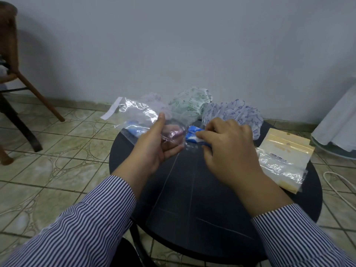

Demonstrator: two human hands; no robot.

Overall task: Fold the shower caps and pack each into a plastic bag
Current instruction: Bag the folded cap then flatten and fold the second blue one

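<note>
Three loose caps lie behind; clear bag is gripped by left hand, blue cap pinched by right hand.

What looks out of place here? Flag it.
Nothing is damaged or spilled. The yellow packet under loose clear bags sticks out past the round table's right edge, so it could slip off. The unfolded caps at the back are simply waiting.

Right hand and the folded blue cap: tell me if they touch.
Touching. The head view shows the right hand pinching the folded blue cap at its fingertips, with no gap.
</note>
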